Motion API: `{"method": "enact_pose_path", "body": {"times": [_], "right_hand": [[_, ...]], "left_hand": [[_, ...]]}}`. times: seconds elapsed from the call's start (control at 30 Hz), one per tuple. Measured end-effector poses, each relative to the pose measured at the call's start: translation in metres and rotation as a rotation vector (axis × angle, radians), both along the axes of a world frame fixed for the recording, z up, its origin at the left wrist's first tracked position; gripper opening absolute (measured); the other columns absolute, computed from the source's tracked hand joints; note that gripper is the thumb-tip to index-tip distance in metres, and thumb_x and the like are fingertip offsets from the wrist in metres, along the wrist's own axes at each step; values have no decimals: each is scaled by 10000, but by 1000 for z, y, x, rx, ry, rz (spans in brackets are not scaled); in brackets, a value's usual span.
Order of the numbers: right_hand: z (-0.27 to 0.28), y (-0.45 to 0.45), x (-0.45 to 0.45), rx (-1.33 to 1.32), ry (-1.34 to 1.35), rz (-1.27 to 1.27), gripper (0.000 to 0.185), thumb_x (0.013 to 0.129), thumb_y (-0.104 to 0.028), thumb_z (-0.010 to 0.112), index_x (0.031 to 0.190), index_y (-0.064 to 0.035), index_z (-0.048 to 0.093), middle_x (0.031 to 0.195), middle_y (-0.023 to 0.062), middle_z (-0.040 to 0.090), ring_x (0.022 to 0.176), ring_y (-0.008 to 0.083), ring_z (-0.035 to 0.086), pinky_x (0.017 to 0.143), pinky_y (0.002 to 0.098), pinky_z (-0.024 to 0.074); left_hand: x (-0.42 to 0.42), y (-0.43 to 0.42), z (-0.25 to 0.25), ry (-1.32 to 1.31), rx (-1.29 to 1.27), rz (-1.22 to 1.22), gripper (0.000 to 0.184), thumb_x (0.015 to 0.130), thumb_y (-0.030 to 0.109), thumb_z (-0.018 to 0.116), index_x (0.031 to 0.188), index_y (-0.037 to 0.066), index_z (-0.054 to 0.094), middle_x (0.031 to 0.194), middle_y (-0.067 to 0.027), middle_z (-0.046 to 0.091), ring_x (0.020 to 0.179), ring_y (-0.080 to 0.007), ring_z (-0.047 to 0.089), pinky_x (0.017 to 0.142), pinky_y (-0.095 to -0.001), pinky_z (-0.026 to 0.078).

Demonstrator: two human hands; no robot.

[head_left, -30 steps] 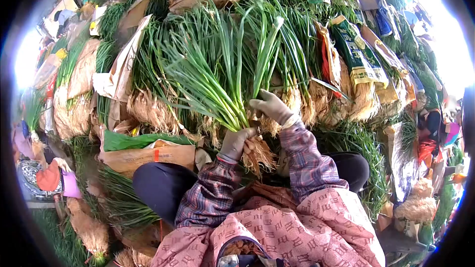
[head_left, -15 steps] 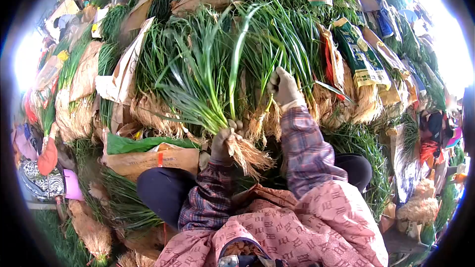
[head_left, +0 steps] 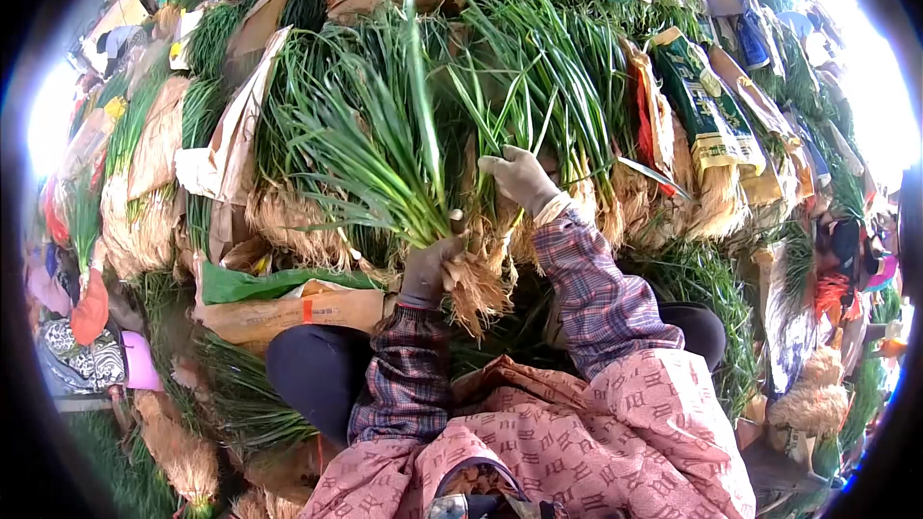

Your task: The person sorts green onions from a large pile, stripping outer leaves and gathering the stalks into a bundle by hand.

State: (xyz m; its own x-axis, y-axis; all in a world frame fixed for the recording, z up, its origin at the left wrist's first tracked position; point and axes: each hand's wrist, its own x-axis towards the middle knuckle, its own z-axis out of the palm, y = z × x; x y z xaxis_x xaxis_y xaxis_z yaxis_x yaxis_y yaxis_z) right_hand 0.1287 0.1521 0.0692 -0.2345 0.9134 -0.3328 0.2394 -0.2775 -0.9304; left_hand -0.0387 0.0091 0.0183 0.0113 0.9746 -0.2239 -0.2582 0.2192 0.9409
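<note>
My left hand [head_left: 430, 271], in a grey glove, is closed round a bunch of green onions [head_left: 409, 197]. Their leaves fan up and to the left, and the pale roots [head_left: 478, 294] hang out to the right below my fingers. My right hand [head_left: 522, 178], also gloved, is to the right of that bunch, its fingers closed round a green onion [head_left: 511, 120]. Leaves rise above this hand and a pale stem end shows beneath it; the grip itself is partly hidden. Behind both hands lies a row of rooted green onions [head_left: 577, 106].
A brown paper bag [head_left: 288, 315] with green sheeting [head_left: 279, 283] lies left of my knee. A green printed sack [head_left: 707, 101] rests on the row at right. Further bundles [head_left: 144, 202] stand at far left, and leaves [head_left: 707, 298] cover the ground by my right knee.
My right hand has moved left and slightly down, nearer the held bunch. My left hand has shifted slightly left, and the bunch's leaves now spread wider.
</note>
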Motion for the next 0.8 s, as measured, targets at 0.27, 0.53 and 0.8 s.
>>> {"method": "enact_pose_path", "body": {"times": [0.27, 0.53, 0.8], "right_hand": [[-51, -21, -1, 184, -43, 482, 898, 789, -599, 587, 1340, 67, 343, 1039, 210, 602, 986, 217, 576, 841, 302, 474], [-35, -46, 17, -359, 569, -205, 268, 871, -366, 610, 866, -101, 575, 511, -81, 405, 384, 24, 333, 340, 173, 321], [-43, -55, -7, 363, -321, 103, 248, 899, -270, 532, 917, -43, 630, 773, 77, 639, 704, 173, 605, 607, 328, 506]], "left_hand": [[8, -4, -8, -424, -127, -26, 297, 823, 271, 553, 883, -20, 568, 744, -103, 604, 600, -135, 568, 570, -255, 490], [6, 1, -36, -450, -49, -39, 190, 833, 188, 516, 770, 10, 532, 808, -93, 583, 716, -218, 610, 658, -353, 523], [-5, -3, -29, -365, -227, -184, 239, 814, 170, 538, 915, -44, 563, 759, -87, 584, 591, -122, 545, 522, -210, 466]]}}
